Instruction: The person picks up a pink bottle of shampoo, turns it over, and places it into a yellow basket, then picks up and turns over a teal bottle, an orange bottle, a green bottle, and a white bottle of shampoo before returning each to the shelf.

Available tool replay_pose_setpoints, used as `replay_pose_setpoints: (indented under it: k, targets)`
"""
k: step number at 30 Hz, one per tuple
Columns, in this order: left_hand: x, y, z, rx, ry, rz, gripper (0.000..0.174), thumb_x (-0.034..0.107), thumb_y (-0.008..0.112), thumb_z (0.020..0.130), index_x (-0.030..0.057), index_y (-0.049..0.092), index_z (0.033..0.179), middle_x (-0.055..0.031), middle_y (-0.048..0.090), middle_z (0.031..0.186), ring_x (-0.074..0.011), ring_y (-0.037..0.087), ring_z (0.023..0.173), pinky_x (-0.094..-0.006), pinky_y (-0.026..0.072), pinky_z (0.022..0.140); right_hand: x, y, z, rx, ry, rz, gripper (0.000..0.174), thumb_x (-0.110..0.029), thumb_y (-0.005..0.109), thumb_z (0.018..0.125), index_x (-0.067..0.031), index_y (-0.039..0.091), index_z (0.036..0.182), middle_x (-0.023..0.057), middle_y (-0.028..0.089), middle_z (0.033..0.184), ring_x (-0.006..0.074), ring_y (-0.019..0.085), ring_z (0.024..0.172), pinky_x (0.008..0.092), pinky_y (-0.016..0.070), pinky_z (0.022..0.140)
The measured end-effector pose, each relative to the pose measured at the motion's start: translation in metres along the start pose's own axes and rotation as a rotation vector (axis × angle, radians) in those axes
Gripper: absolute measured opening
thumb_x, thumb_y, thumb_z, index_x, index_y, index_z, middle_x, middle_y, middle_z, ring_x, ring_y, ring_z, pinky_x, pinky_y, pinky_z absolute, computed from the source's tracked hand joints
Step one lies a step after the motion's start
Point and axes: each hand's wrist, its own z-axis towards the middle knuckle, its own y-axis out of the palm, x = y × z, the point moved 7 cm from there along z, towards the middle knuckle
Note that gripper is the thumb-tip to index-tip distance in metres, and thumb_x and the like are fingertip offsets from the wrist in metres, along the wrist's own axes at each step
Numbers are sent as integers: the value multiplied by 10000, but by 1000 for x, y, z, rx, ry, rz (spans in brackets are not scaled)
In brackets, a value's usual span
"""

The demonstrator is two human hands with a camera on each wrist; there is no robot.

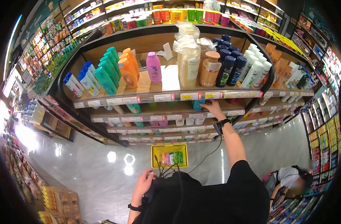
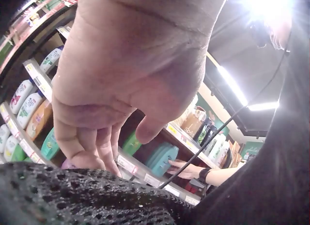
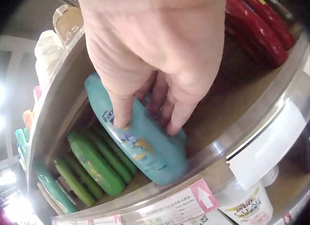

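Observation:
My right hand (image 1: pixel 212 107) reaches into the second shelf and grips a blue shampoo bottle (image 3: pixel 138 137). The right wrist view has the thumb on the bottle's printed face and the fingers round its far side. Green bottles (image 3: pixel 94 162) stand in a row beside it, and dark red bottles (image 3: pixel 259 31) lie on the hand's other side. By my waist, next to dark cables (image 1: pixel 164 172), hangs my left hand (image 1: pixel 143 182). Its fingers are loosely bent in the left wrist view, close over black mesh fabric (image 2: pixel 87 196), with nothing in them.
On the floor below the shelves stands a yellow basket (image 1: pixel 153 158) with several bottles inside. The top shelf bears a pink bottle (image 1: pixel 154 67), a brown pump bottle (image 1: pixel 209 71) and other rows. A thin cable (image 1: pixel 209 152) runs from my right wrist. Another person (image 1: pixel 288 177) bends at the lower right.

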Motion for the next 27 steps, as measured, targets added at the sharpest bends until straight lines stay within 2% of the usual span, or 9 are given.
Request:
replay_pose_setpoints:
  k: [4, 6, 9, 12, 19, 25, 26, 27]
  targets:
    - [7, 0, -3, -3, 0, 50, 384, 222, 512, 1024, -34, 532, 1309, -116, 714, 1015, -176, 673, 884, -306, 521, 834, 14, 1, -1, -57, 10, 58, 405, -25, 778, 819, 30, 603, 1180, 104, 681, 1138, 187, 668, 994, 331, 543, 898]
    - [7, 3, -3, 2, 0, 35, 385, 226, 512, 1023, -28, 532, 1313, -123, 716, 1022, -177, 677, 893, -308, 520, 836, 4, -1, -4, -40, -1, 76, 384, -11, 764, 827, 28, 606, 1174, 106, 679, 1135, 184, 651, 1038, 319, 525, 933]
    - [9, 2, -6, 9, -19, 35, 345, 175, 522, 1018, -34, 548, 1290, -100, 722, 1027, -139, 645, 876, -287, 517, 838, 15, -8, -3, -30, 49, 96, 376, -15, 762, 829, 21, 604, 1168, 104, 672, 1134, 180, 637, 1058, 315, 514, 953]
    - [3, 1, -6, 2, -24, 78, 384, 235, 518, 1014, -9, 541, 1308, -135, 725, 1041, -193, 687, 909, -322, 521, 850, 21, -7, -3, -12, 53, 80, 379, -24, 771, 820, 22, 603, 1157, 103, 669, 1117, 180, 637, 1044, 313, 513, 951]
    - [1, 1, -4, 5, -24, 165, 383, 266, 513, 1011, 12, 554, 1294, -148, 729, 1036, -243, 697, 943, -347, 518, 864, 5, 10, -3, -28, 2, -96, 425, -23, 772, 819, 27, 580, 1195, 112, 689, 1092, 181, 665, 1000, 314, 539, 883]
    - [10, 1, -6, 23, -12, 215, 381, 273, 524, 1008, 8, 562, 1279, -150, 729, 1022, -283, 696, 975, -354, 514, 866, 9, 12, -1, 41, -51, -263, 362, -71, 784, 823, 34, 621, 1129, 98, 714, 1036, 171, 678, 943, 318, 534, 864]
    - [5, 0, -5, 27, -5, 209, 382, 276, 527, 1007, 9, 563, 1277, -152, 728, 1021, -290, 696, 977, -356, 514, 864, 12, 11, 0, 55, -87, -234, 421, -152, 813, 791, 47, 639, 1117, 111, 732, 1005, 184, 696, 908, 325, 537, 819]
    - [0, -1, -6, 30, -2, 203, 382, 278, 529, 1007, 9, 563, 1276, -154, 727, 1020, -297, 695, 978, -358, 515, 862, 19, 11, 1, 59, -84, -172, 427, -154, 811, 793, 50, 637, 1126, 115, 731, 1008, 183, 694, 918, 334, 538, 823]
